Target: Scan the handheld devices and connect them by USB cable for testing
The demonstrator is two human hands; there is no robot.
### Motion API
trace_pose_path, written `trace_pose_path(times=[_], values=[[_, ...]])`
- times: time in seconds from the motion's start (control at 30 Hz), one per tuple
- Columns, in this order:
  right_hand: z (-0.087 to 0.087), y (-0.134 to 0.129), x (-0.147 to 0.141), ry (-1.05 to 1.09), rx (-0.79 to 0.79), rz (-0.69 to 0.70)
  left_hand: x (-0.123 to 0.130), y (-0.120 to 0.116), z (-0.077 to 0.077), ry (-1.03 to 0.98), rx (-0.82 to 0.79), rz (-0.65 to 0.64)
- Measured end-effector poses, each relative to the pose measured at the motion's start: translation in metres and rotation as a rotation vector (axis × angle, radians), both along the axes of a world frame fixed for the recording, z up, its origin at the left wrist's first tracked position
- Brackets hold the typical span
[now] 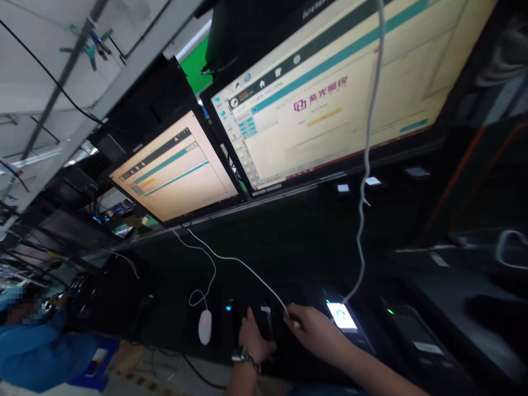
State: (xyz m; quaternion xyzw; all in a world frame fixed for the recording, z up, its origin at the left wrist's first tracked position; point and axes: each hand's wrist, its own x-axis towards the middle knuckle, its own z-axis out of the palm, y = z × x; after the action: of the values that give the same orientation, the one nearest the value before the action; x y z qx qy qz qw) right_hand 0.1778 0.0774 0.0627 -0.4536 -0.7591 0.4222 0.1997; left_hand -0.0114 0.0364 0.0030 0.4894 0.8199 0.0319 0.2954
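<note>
My left hand (254, 336), with a watch on the wrist, is closed around a dark handheld device (267, 322) with a small pale label at its top. Just to the right, my right hand (315, 333) pinches the end of a white cable (251, 270) beside that device. The fingers hide most of the plug, and I cannot tell whether it touches the device. A device with a lit screen (343, 315) lies right of my right hand, with a grey cable (363, 220) running up from it. Farther right is another dark device (421, 333) with a green light.
A white mouse (205, 328) lies left of my hands. Two lit monitors, a smaller one (177, 176) and a larger one (342, 93), stand behind the dark bench (280, 236). A person in blue (41, 352) sits at the far left.
</note>
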Motion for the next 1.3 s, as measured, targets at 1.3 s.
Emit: trace_pose_path(times=[1.3], values=[[0.038, -0.024, 0.007, 0.557, 0.007, -0.023, 0.048, -0.032, 0.07, -1.754, 0.2, 0.701]])
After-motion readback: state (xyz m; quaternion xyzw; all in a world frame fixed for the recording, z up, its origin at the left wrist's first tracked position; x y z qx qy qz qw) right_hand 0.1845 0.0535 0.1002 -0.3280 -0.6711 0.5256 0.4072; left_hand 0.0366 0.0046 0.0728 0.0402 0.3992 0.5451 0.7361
